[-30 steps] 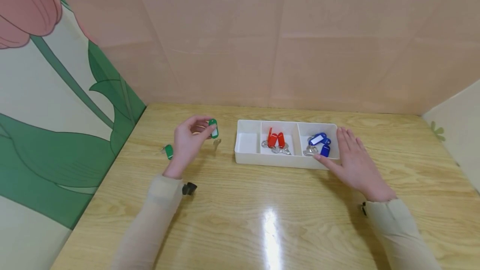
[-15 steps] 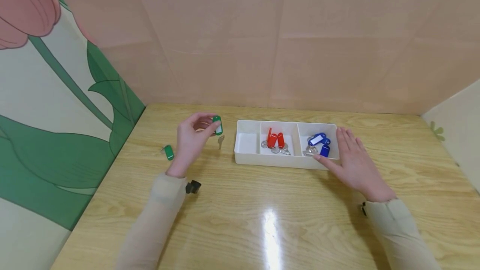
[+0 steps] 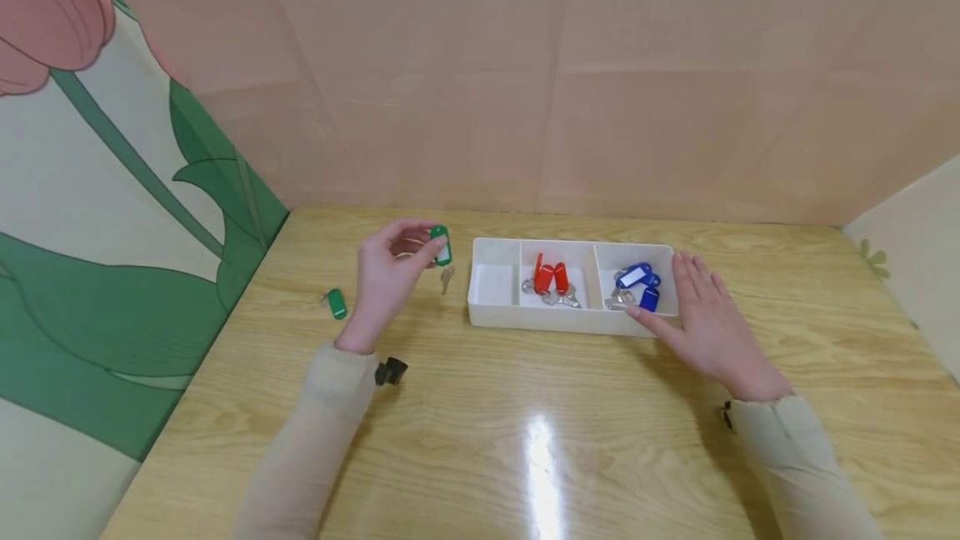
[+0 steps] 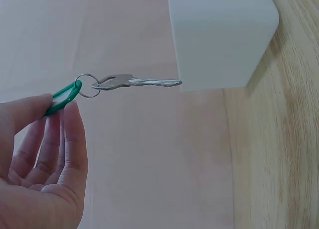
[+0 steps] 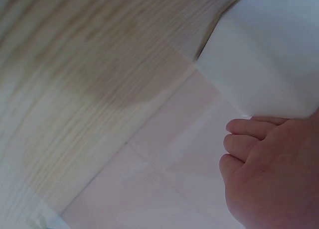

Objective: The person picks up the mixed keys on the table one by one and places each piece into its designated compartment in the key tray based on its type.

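Observation:
My left hand (image 3: pixel 392 273) pinches a green key tag (image 3: pixel 441 245) between thumb and fingers, left of the white tray (image 3: pixel 540 319). From the tag's ring hangs a silver key (image 4: pixel 134 81), clear of the table. My right hand (image 3: pixel 708 323) lies with straight fingers along the tray's right end, its thumb at the front rim. Of the tray's three compartments, the left one is bare, the middle holds red key tags (image 3: pixel 553 278) with keys, and the right holds blue key tags (image 3: pixel 636 276) with keys.
Another green key tag (image 3: pixel 337 304) lies on the wooden table (image 3: pixel 465 440), left of my left wrist. A pink wall covering (image 3: pixel 555 107) rises behind the table, and a wall with painted flowers (image 3: pixel 97 290) stands on the left.
My left hand has moved slightly right and away from me, carrying the green key tag and its key closer to the tray. The right hand has stayed at the tray's end.

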A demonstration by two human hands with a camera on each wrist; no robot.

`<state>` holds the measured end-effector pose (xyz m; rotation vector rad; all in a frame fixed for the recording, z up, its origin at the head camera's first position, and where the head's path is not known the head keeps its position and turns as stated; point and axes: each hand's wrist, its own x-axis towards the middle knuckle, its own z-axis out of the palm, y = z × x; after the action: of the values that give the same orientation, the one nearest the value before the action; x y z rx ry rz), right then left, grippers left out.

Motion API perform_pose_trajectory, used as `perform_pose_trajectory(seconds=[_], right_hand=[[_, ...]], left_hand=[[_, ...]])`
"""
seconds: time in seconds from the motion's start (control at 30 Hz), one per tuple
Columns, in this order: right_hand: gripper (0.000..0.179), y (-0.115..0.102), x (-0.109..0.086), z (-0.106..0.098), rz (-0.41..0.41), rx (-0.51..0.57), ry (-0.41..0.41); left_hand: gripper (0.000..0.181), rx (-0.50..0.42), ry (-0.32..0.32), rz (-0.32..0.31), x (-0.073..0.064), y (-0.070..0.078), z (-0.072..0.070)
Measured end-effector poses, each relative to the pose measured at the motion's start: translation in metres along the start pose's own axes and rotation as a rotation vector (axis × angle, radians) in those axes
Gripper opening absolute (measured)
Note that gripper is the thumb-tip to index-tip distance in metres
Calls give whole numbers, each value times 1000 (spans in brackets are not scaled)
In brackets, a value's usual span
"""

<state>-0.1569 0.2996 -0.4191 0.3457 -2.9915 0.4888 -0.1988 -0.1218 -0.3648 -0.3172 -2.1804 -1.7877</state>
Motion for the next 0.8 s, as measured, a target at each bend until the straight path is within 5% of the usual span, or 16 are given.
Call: perform_pose_trajectory(seconds=[0.53,0.8], right_hand=[[107,1,0,0,-6,-1,2],[106,0,0,-1,-9,4,3]], left_hand=[[23,-43,-9,3,0,12,10],[22,-67,-24,-12,-5,37,17]])
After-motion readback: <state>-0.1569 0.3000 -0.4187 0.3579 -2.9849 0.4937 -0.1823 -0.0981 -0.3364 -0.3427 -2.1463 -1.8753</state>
